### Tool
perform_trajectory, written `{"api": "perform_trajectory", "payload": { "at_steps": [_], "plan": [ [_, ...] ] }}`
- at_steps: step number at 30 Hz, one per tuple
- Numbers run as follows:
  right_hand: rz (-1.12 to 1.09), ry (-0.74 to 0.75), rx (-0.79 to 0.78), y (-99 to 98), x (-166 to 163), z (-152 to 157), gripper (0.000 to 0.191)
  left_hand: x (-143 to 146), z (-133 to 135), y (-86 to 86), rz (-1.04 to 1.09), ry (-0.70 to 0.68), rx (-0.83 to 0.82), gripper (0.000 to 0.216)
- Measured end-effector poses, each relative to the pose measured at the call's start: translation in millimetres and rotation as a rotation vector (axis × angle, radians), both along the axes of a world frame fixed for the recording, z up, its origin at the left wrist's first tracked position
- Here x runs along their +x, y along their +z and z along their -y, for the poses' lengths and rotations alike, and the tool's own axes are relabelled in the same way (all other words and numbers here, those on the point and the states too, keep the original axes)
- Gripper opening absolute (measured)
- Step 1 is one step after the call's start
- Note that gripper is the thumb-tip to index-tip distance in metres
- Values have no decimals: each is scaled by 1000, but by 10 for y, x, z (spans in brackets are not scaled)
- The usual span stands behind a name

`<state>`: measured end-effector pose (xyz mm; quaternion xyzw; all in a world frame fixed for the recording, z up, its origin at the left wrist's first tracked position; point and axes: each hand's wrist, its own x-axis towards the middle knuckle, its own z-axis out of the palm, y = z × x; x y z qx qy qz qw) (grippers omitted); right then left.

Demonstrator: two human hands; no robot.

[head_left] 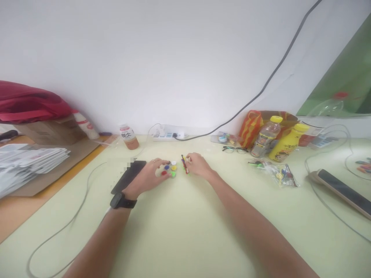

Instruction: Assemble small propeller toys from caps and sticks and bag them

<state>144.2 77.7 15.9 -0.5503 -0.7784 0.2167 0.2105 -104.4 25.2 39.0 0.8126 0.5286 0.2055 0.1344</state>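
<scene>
Several small coloured round pieces point(171, 169), blue, yellow, red, green and white, lie grouped on the pale green table point(185, 224). My left hand point(149, 175), with a black watch on the wrist, rests beside them with fingertips curled onto the blue and red ones. My right hand point(197, 165) is closed in a pinch on a thin red and dark stick-like tool point(184, 164), just right of the pieces. A dark phone point(129, 177) lies left of my left hand.
A power strip point(168, 134) and a small bottle point(129, 137) stand at the back. Glasses point(234, 149), two bottles point(275, 141), an orange bag point(251, 124), a bag of small parts point(279, 172) and another phone point(343, 191) lie to the right. Papers point(29, 162) are stacked left.
</scene>
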Motion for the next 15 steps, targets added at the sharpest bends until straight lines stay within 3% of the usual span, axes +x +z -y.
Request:
{"api": "perform_trajectory", "payload": {
  "at_steps": [3,6,15],
  "plan": [
    [-34,-26,-7,-11,18,-20,28,64,13,-79,-36,-33,86,61],
    [-82,-7,-51,-60,13,-25,23,128,6,-199,-61,-81,59,71],
    [-210,-25,-70,-146,-24,-95,31,171,-24,-269,-132,-146,38,61]
  ]
}}
